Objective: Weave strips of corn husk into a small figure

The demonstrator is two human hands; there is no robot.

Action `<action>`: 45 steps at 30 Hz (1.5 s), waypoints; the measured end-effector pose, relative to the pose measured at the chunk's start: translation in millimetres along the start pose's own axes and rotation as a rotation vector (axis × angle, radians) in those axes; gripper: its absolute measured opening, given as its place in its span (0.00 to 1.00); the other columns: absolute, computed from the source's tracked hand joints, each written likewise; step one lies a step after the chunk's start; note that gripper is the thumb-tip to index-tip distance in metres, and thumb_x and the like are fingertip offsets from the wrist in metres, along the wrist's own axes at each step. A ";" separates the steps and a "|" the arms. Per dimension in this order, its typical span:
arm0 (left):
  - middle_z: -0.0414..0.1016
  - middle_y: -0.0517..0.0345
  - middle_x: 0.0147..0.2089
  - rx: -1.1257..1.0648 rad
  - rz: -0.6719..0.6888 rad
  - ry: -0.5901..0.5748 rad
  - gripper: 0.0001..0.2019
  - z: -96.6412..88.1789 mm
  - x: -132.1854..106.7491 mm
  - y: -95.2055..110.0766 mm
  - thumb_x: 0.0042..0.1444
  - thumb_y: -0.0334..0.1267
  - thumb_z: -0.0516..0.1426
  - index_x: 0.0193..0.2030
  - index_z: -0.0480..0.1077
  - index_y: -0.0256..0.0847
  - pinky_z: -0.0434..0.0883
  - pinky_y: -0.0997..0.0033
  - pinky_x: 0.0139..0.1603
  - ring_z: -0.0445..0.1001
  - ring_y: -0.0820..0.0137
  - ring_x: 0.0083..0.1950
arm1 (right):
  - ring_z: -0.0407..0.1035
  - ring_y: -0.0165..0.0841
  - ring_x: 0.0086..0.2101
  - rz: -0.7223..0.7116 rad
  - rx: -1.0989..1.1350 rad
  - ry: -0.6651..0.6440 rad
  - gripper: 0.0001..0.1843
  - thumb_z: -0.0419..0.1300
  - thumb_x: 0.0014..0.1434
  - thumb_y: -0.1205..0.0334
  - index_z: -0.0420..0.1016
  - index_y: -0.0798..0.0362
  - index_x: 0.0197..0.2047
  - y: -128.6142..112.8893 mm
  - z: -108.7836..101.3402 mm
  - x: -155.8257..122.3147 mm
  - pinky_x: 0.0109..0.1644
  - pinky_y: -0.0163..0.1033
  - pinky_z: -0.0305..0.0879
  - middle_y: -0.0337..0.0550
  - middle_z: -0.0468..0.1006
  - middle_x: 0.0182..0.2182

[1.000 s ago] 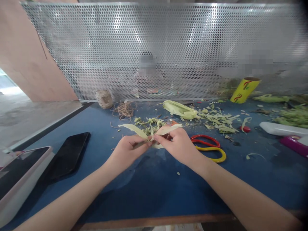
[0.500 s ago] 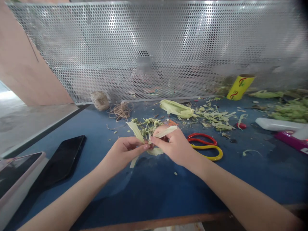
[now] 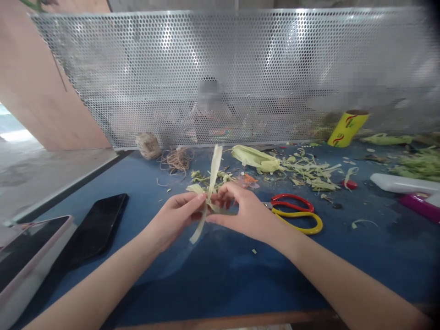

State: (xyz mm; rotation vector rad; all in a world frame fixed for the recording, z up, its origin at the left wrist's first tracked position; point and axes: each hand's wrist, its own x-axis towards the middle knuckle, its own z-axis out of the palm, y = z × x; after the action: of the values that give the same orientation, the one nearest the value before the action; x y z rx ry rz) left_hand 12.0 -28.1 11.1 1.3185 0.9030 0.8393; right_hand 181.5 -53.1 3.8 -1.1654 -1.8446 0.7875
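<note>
My left hand [image 3: 182, 207] is closed, pinching pale green corn husk strips [image 3: 215, 167] between thumb and fingers. One strip stands upright above the pinch and its other end hangs below; a wider husk piece shows behind the fingertips. My right hand [image 3: 240, 206] is right beside it, thumb apart from its curled fingers, with a bit of husk showing in the gap. Some of its fingertips are hidden behind the husk. Scissors [image 3: 295, 213] with one red and one yellow handle lie by my right wrist. Beyond my hands are small green scraps [image 3: 197, 176].
A whole corn husk [image 3: 256, 159] and shredded husk [image 3: 312, 169] lie farther back. Tangled twine [image 3: 177, 159] is beside a stone-like lump [image 3: 148, 145]. Phones [image 3: 98, 227] lie left, a yellow tube [image 3: 349, 128] leans right, and a perforated metal screen [image 3: 240, 55] closes the back.
The strip near my right fingers has swung from lying slanted to standing upright at my left fingertips. My right thumb and fingers have spread apart. The view has shifted slightly.
</note>
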 end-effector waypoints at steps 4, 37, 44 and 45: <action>0.71 0.59 0.23 0.138 0.048 0.086 0.09 -3.5 -0.6 -1.2 0.40 0.41 0.63 0.24 0.73 0.37 0.64 0.74 0.26 0.66 0.74 0.24 | 0.70 0.30 0.31 0.034 0.118 -0.009 0.14 0.59 0.50 0.58 0.63 0.51 0.39 1.9 4.6 0.0 0.35 0.35 0.63 0.38 0.75 0.28; 0.73 0.61 0.16 0.426 0.187 0.051 0.17 6.4 -5.4 0.5 0.56 0.43 0.49 0.20 0.68 0.38 0.66 0.76 0.26 0.70 0.73 0.20 | 0.58 0.24 0.20 0.034 0.272 -0.048 0.10 0.57 0.51 0.55 0.68 0.54 0.34 3.4 9.3 4.1 0.24 0.31 0.55 0.33 0.64 0.19; 0.73 0.65 0.17 0.341 0.181 0.044 0.15 11.1 -8.0 -2.1 0.56 0.41 0.50 0.21 0.67 0.39 0.69 0.76 0.22 0.70 0.74 0.14 | 0.58 0.24 0.21 0.025 0.262 -0.016 0.05 0.55 0.52 0.65 0.65 0.55 0.26 -2.3 12.3 0.9 0.25 0.30 0.54 0.35 0.67 0.20; 0.73 0.65 0.16 0.359 0.194 0.048 0.16 11.1 -8.6 -1.7 0.56 0.40 0.50 0.20 0.67 0.39 0.69 0.76 0.24 0.70 0.75 0.14 | 0.58 0.24 0.21 0.016 0.298 -0.056 0.04 0.53 0.53 0.66 0.65 0.55 0.27 -2.2 11.9 0.4 0.25 0.30 0.55 0.35 0.67 0.20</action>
State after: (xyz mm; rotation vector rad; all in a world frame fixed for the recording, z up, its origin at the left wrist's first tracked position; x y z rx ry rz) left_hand 18.4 -40.6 10.4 1.7250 1.0064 0.8883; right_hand 170.1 -54.5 0.0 -0.9759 -1.6937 1.0728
